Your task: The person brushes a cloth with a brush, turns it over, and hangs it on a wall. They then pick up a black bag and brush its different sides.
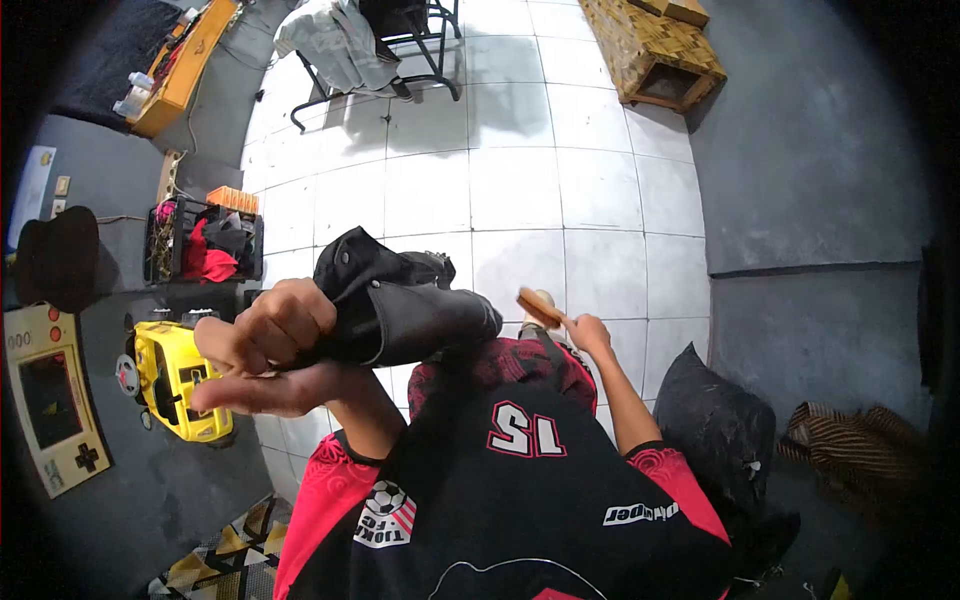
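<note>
My left hand (pixel 275 335) is raised near the camera, its fingers wrapped round one end of a black leather-like item (pixel 410 315). That item has round metal snaps, a stitched panel and a rounded far end; its exact kind I cannot tell. Lower and to the right, my right hand (pixel 590 333) grips the handle of a wooden brush (pixel 540 307). The brush is apart from the black item, its head pointing up and to the left. Behind the brush a light-coloured shoe or foot (pixel 543 298) partly shows.
White floor tiles (pixel 515 190) stretch ahead. To the left are a yellow toy car (pixel 185 380) and a black crate (pixel 160 245) with cloth in it. A black plastic bag (pixel 715 420) lies at right. A folding chair (pixel 430 75) and a woven box (pixel 650 55) stand farther off.
</note>
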`<state>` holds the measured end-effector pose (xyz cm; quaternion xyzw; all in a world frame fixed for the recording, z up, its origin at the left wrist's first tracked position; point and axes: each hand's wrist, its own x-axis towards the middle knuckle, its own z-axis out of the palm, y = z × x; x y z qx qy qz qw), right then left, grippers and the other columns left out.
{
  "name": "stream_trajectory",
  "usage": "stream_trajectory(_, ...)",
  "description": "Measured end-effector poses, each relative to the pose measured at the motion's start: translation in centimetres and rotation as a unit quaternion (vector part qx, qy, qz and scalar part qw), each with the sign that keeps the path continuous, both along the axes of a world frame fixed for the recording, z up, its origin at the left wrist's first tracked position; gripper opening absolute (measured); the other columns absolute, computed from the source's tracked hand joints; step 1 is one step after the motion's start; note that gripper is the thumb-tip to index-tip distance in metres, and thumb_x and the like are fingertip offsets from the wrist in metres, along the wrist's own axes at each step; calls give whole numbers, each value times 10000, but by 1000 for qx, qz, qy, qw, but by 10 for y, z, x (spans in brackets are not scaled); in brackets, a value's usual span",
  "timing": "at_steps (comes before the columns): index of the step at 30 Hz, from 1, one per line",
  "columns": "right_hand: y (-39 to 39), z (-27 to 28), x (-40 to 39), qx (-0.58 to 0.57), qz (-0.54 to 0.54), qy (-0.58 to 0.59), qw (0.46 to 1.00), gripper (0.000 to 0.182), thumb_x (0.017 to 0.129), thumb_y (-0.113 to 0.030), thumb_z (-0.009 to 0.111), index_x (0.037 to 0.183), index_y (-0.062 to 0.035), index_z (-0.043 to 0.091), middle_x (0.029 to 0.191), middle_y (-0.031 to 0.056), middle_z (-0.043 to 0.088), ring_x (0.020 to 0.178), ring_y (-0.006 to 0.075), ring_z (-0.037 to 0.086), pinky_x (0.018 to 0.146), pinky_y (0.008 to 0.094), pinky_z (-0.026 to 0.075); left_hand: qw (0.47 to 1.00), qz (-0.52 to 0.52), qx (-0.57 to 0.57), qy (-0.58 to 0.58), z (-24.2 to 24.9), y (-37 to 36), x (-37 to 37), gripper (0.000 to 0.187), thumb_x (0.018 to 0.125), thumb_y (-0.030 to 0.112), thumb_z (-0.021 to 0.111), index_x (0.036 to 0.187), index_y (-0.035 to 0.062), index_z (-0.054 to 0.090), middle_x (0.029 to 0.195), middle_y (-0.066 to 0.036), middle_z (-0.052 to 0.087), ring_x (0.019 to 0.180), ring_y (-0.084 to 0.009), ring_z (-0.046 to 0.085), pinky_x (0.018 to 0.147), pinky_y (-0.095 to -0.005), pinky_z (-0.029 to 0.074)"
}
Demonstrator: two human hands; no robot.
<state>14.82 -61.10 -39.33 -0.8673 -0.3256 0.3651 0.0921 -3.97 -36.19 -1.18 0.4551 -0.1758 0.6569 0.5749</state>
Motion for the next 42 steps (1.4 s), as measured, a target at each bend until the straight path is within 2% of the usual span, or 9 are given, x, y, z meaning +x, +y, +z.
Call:
stream_trajectory(4, 44, 97, 2, 212, -90, 237, 944, 488, 886, -431, 504, 779, 25, 642, 545, 55, 542, 472, 163, 501, 454, 310, 396, 1000, 9, -20, -1, -3, -3, 10, 448, 926, 530, 329, 711, 138, 306, 484, 45, 227, 397, -56, 198, 349, -216, 229)
stream_trajectory(7, 60, 157, -9, 326, -122, 575, 740, 465, 894, -421, 532, 748, 9, 628, 513, -16, 434, 439, 62, 354, 392, 225, 269, 1000, -21, -10, -16, -2, -9, 13, 464, 920, 537, 331, 709, 127, 286, 473, 38, 227, 382, -63, 205, 337, -216, 257)
stream_trajectory(10, 66, 180, -20, 364, -49, 615, 698, 445, 877, -423, 560, 753, -1, 625, 514, -22, 438, 427, 46, 334, 380, 207, 238, 999, -25, 23, -4, 2, -14, 18, 483, 909, 543, 357, 694, 115, 288, 474, 41, 230, 362, -59, 211, 296, -221, 258)
stream_trajectory(18, 21, 73, 18, 14, -118, 458, 881, 409, 853, -407, 586, 742, -19, 652, 527, -2, 515, 392, 75, 408, 370, 226, 304, 999, -45, 11, -27, 9, -15, 9, 471, 911, 543, 353, 687, 133, 294, 483, 40, 225, 378, -61, 191, 307, -213, 232)
stream_trajectory(20, -16, -14, 18, -25, -82, 323, 943, 454, 810, -458, 612, 725, -15, 665, 584, 47, 578, 437, 109, 484, 407, 263, 371, 997, -65, 14, -32, 12, -18, 12, 469, 916, 538, 344, 685, 134, 286, 480, 40, 221, 381, -61, 189, 314, -218, 228)
stream_trajectory(25, -7, -18, 8, -52, -4, -86, 995, 471, 846, -438, 572, 649, -20, 664, 589, 50, 591, 443, 105, 516, 440, 261, 422, 999, -29, -22, -1, 9, -19, 16, 458, 932, 501, 345, 665, 137, 266, 467, 35, 220, 376, -66, 194, 310, -223, 226)
stream_trajectory(29, 26, 76, 12, 187, -155, 294, 925, 441, 857, -414, 576, 722, -1, 655, 536, 23, 522, 421, 93, 445, 399, 252, 357, 998, 26, -54, 8, 6, -25, 23, 423, 964, 367, 355, 625, 139, 249, 458, 31, 218, 362, -75, 188, 316, -227, 240)
stream_trajectory(34, 54, 160, 4, 412, -23, 635, 653, 371, 864, -361, 604, 796, 1, 644, 519, -23, 457, 420, 55, 353, 361, 210, 246, 995, 81, -22, 57, 3, -28, 26, 356, 963, 291, 353, 653, 138, 267, 449, 28, 221, 347, -72, 193, 315, -224, 249)
stream_trajectory(42, 20, 70, 0, 88, -109, 457, 878, 379, 843, -385, 623, 701, -34, 630, 551, -31, 486, 425, 57, 381, 385, 206, 258, 993, 65, -85, -39, 3, -28, 19, 329, 968, 289, 341, 687, 134, 266, 448, 29, 213, 353, -69, 170, 303, -220, 239)
